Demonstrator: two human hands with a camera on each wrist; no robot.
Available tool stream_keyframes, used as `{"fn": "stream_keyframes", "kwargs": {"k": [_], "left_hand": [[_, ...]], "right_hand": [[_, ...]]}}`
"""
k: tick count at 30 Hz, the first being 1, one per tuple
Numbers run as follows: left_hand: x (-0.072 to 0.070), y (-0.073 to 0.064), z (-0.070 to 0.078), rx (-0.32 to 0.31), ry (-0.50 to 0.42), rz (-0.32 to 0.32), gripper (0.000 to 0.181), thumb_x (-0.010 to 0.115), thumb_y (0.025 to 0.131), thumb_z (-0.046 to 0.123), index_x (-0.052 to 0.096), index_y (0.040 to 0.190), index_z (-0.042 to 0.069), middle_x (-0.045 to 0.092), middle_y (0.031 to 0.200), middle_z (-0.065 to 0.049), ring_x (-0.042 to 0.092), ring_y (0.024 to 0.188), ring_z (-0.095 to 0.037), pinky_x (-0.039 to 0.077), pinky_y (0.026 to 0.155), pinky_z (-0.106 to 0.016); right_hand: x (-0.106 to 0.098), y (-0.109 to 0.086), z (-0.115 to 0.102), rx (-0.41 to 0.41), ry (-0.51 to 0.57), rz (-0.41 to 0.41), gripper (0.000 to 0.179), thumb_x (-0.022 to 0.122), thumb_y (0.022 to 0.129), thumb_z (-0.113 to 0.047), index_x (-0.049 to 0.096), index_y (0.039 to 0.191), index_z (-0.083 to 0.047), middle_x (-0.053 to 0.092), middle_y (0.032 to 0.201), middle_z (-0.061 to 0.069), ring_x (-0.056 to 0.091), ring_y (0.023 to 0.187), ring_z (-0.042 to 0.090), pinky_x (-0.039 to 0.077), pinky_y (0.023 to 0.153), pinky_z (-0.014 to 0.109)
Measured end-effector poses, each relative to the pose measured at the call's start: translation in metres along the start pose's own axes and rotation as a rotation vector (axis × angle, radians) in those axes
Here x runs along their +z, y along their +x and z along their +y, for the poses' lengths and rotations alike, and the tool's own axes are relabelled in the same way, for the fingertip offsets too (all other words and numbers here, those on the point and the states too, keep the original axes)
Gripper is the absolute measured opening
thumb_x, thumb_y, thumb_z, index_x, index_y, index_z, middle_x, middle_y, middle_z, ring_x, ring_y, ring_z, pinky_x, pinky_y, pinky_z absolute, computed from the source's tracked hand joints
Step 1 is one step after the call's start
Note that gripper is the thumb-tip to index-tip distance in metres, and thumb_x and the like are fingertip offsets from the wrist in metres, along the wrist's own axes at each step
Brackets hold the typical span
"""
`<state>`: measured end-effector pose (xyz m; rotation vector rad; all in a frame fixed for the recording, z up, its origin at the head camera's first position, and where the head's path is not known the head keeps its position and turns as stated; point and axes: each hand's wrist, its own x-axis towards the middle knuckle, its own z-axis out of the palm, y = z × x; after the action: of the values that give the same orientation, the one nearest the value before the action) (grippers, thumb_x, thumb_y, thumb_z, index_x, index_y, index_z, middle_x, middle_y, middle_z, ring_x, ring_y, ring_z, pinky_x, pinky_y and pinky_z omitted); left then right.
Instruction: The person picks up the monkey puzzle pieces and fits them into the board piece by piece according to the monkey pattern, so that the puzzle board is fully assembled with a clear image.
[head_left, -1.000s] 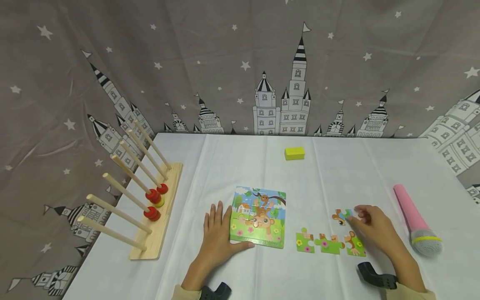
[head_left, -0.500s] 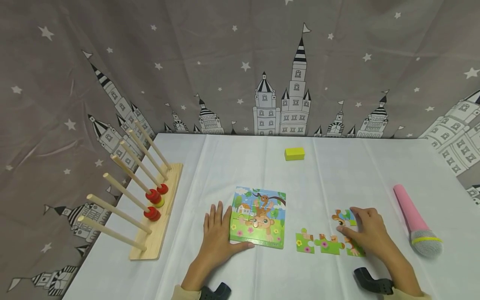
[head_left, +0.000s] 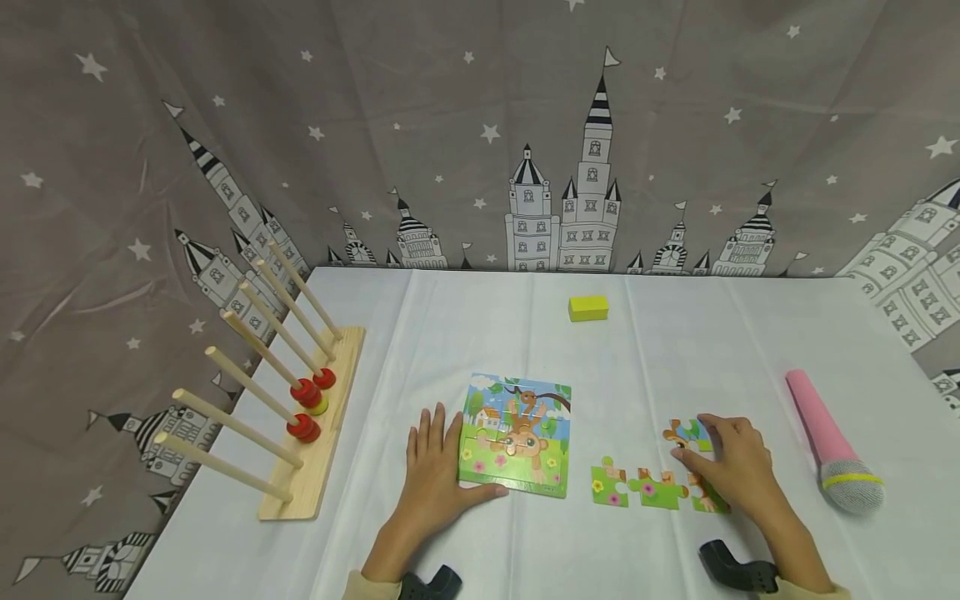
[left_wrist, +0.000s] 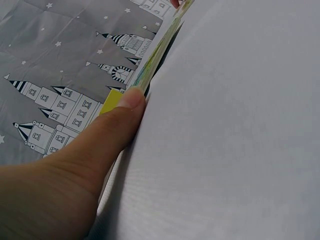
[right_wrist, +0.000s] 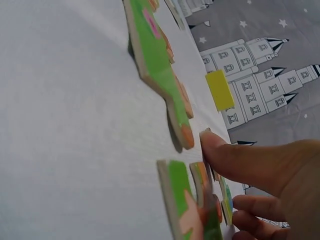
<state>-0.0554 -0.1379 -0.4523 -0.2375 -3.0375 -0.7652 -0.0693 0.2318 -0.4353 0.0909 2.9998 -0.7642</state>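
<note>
My left hand (head_left: pixel 430 479) lies flat with straight fingers along the left side of the square monkey jigsaw puzzle (head_left: pixel 516 433). Its thumb touches the puzzle's near edge, also in the left wrist view. At the right, my right hand (head_left: pixel 738 467) pinches a blue and brown jigsaw piece (head_left: pixel 681 432) between thumb and fingers, low over the table. Just in front lie three green-bottomed pieces: a left piece (head_left: pixel 609 486), a middle piece (head_left: pixel 660 492) and a right piece (head_left: pixel 705 498), the last partly hidden by the hand. The right wrist view shows the thumb at the piece's edge.
A wooden peg stand (head_left: pixel 322 450) with red and yellow rings is at the left. A yellow block (head_left: pixel 588 309) sits toward the back. A pink toy microphone (head_left: pixel 828 442) lies right of my right hand. A grey castle-print curtain (head_left: pixel 420 108) hangs behind the white-covered table.
My right hand has shifted left and its thumb has come round to the near side of the blue and brown piece. My left hand and the puzzle stay put.
</note>
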Motion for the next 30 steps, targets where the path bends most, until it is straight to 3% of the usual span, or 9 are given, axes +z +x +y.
{"fn": "stream_keyframes", "kwargs": {"k": [10,15,20,26,30], "left_hand": [[-0.0002,-0.0002,-0.0008,0.000,-0.010,0.011,0.114,0.071,0.058,0.065,0.027,0.140,-0.001,0.011,0.149,-0.026,0.002,0.139,-0.042,0.003,0.110,-0.057],[-0.0004,-0.0008,-0.0004,0.000,-0.011,0.007,0.114,0.070,0.058,0.065,0.027,0.141,0.000,0.011,0.150,-0.025,0.002,0.139,-0.042,0.003,0.110,-0.057],[-0.0010,-0.0008,-0.0003,0.001,-0.007,0.005,0.113,0.070,0.059,0.065,0.027,0.140,-0.001,0.011,0.149,-0.026,0.002,0.139,-0.043,0.004,0.109,-0.057],[-0.0011,-0.0008,0.0009,-0.005,-0.005,-0.008,0.114,0.069,0.058,0.066,0.026,0.141,0.000,0.010,0.150,-0.026,0.001,0.139,-0.042,0.003,0.110,-0.057],[-0.0012,-0.0009,0.0012,0.001,-0.011,0.002,0.114,0.070,0.058,0.065,0.027,0.141,0.000,0.010,0.149,-0.026,0.001,0.139,-0.042,0.003,0.109,-0.057]], "right_hand": [[0.0021,0.0010,-0.0069,0.064,0.126,0.013,0.069,0.071,0.076,-0.026,0.039,0.123,0.012,0.043,0.112,0.031,0.039,0.102,0.042,0.029,0.076,0.050],[-0.0013,0.0009,-0.0064,0.100,0.209,-0.032,0.076,0.072,0.076,-0.027,0.027,0.122,0.013,0.042,0.108,0.028,0.044,0.097,0.036,0.037,0.079,0.045],[-0.0051,-0.0002,-0.0055,0.116,0.223,-0.064,0.074,0.070,0.078,-0.030,0.023,0.119,0.010,0.041,0.104,0.025,0.045,0.091,0.033,0.041,0.071,0.036],[-0.0053,-0.0014,-0.0050,0.100,0.215,-0.021,0.066,0.067,0.080,-0.026,0.025,0.120,0.006,0.050,0.092,0.019,0.044,0.073,0.020,0.035,0.055,0.023],[-0.0036,-0.0019,-0.0060,0.079,0.198,0.023,0.061,0.066,0.079,-0.017,0.029,0.123,0.004,0.053,0.086,0.016,0.043,0.067,0.016,0.033,0.050,0.022]]}}
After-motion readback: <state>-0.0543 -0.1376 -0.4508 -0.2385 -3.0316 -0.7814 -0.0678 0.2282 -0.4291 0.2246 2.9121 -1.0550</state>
